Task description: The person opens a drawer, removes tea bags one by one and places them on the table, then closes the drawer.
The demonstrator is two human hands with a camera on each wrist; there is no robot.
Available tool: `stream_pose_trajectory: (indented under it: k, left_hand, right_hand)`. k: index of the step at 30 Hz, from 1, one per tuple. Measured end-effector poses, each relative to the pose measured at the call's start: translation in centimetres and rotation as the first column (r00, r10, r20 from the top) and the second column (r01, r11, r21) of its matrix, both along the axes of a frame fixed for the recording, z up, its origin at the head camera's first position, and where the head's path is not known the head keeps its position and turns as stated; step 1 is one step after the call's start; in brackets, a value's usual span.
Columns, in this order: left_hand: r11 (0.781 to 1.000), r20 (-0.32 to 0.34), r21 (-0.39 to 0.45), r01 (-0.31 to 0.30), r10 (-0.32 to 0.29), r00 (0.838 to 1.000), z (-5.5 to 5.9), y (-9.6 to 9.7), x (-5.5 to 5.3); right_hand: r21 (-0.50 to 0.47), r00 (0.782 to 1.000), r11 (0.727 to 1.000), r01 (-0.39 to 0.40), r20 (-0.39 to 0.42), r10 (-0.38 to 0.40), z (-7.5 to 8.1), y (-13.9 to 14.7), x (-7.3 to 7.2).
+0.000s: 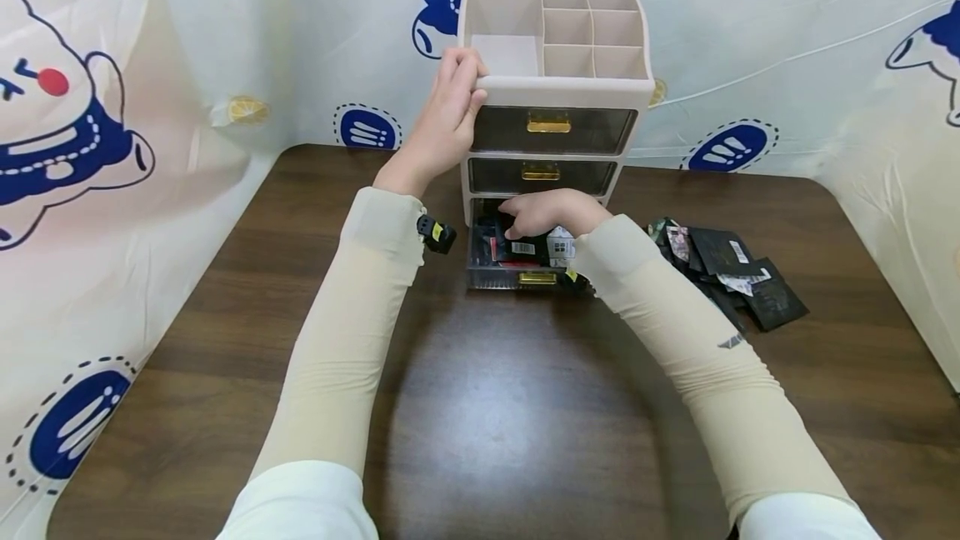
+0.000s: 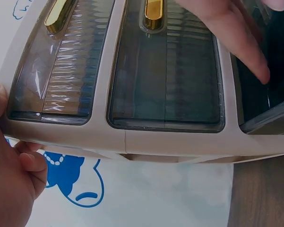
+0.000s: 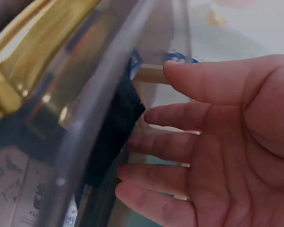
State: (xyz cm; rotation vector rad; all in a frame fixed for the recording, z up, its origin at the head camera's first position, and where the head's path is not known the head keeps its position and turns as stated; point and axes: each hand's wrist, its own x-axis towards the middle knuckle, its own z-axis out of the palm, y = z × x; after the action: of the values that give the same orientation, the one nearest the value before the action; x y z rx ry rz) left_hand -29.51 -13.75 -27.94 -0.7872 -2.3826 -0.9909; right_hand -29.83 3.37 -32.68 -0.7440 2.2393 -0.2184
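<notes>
A white desktop drawer organizer (image 1: 566, 92) stands at the back of the table, its bottom drawer (image 1: 495, 277) pulled out. My left hand (image 1: 442, 119) grips its upper left front corner; in the left wrist view the thumb lies on the front and the fingers curl behind the edge. Over the open drawer is my right hand (image 1: 558, 213), palm down. Its fingers (image 3: 175, 146) are nearly straight in the right wrist view, at a black packet (image 3: 113, 127) inside the drawer. More packets, one with a white label, lie in there, partly covered by the hand.
Right of the organizer, a loose pile of black packets (image 1: 723, 257) lies on the brown wooden table (image 1: 480, 423). Two upper drawers (image 1: 555, 130) with gold handles are closed. Compartments top the organizer. A printed cloth (image 1: 337, 40) hangs behind and at the sides.
</notes>
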Motion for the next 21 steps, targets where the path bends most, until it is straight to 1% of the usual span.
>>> stream_pose_trajectory:
  k: [4,6,9,13,17,21]
  left_hand:
    - [1.0,-0.007,0.004,0.001,-0.001,1.0,-0.1,-0.1,0.0]
    - [1.0,-0.01,0.004,0.003,-0.003,1.0,-0.1,-0.1,0.0]
    - [1.0,-0.007,0.003,0.011,-0.011,1.0,0.0,-0.1,0.1]
    - [1.0,0.003,0.0,0.014,-0.014,1.0,0.3,-0.1,0.2]
    - [1.0,0.008,-0.011,0.002,-0.002,1.0,0.4,-0.1,0.3]
    - [1.0,0.014,-0.016,-0.004,0.004,1.0,0.3,0.0,0.3]
  right_hand:
    - [0.032,0.999,0.999,0.019,0.031,-0.02,-0.4,-0.2,-0.3]
    - [0.039,0.999,0.999,0.02,0.025,-0.021,-0.4,-0.3,-0.3]
    - [0.049,1.0,0.999,-0.008,-0.012,0.009,-0.4,-0.3,-0.1]
    - [0.059,0.996,0.996,-0.063,-0.061,0.066,0.1,-0.3,0.3]
    - [0.051,0.992,0.996,-0.076,-0.096,0.08,0.6,-0.2,0.7]
    - [0.042,0.985,0.996,-0.081,-0.152,0.086,0.9,0.0,1.0]
